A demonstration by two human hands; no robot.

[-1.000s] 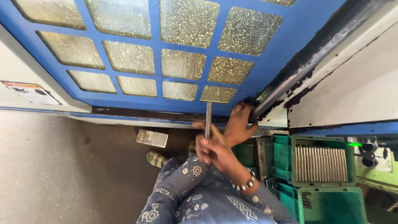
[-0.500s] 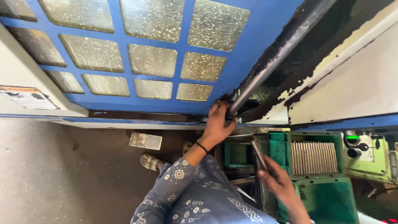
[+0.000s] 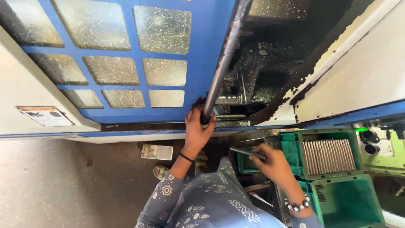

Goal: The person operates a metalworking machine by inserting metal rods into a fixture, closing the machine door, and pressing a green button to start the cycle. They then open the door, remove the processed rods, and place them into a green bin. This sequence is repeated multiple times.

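The left hand reaches up with the arm stretched out, its fingers wrapped tight around the lower end of the dark handle bar at the edge of the blue windowed door. The right hand, wrist bent and held lower, is closed around a thin metal rod, just beside the green tray filled with similar rods

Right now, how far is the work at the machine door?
Done: the blue door is slid aside, so the dark machine interior is exposed. In hand: the left hand grips the door's handle bar, and the right hand holds a thin metal rod over the green bins. Left: that rod is not yet inside the machine, and many similar rods lie in the green tray.
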